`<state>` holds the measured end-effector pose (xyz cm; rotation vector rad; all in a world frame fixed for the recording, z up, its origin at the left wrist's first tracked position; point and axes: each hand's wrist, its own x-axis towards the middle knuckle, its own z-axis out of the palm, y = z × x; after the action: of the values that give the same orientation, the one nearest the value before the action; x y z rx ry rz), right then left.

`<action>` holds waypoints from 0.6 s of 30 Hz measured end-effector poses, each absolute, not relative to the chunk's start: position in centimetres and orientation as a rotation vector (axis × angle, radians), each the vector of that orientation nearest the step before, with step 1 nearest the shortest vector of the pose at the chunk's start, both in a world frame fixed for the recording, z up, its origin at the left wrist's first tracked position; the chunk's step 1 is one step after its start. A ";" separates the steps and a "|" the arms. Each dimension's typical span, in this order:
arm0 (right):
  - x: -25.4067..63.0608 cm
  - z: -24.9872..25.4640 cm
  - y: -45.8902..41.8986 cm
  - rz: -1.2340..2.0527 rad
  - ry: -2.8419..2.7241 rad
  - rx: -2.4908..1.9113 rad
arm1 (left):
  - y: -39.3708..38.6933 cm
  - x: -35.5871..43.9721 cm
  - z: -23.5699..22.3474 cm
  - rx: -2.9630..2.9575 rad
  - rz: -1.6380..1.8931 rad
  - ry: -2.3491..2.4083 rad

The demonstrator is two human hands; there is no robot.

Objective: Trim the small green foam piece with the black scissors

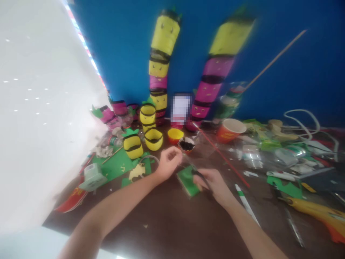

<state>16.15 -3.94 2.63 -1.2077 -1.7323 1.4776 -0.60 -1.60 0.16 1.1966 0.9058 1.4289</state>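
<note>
My left hand [168, 163] is curled shut in a pinch above the brown table, its fingertips near a small cup of black stuff [187, 144]; what it pinches is too small to make out. My right hand [212, 183] is closed around black-handled scissors [201, 175] and rests against a green foam piece [187, 181] lying flat on the table. The picture is blurred by motion.
Yellow rings with black bands [153, 138] and pink ones [118, 108] stand behind the hands. Two tall yellow and pink stacks [161, 61] lean on the blue wall. An orange paper cup [229, 130], a red stick [223, 156], a glue gun [318, 212] and scraps crowd the right.
</note>
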 end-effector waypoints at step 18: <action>16.1 2.9 -3.9 1.472 -1.773 -1.220 | -1.4 -0.7 0.0 1.232 1.428 0.900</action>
<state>16.14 -3.88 2.94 -1.2202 -1.7730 1.4721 -0.73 -1.45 -0.02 1.2315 0.9002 1.4276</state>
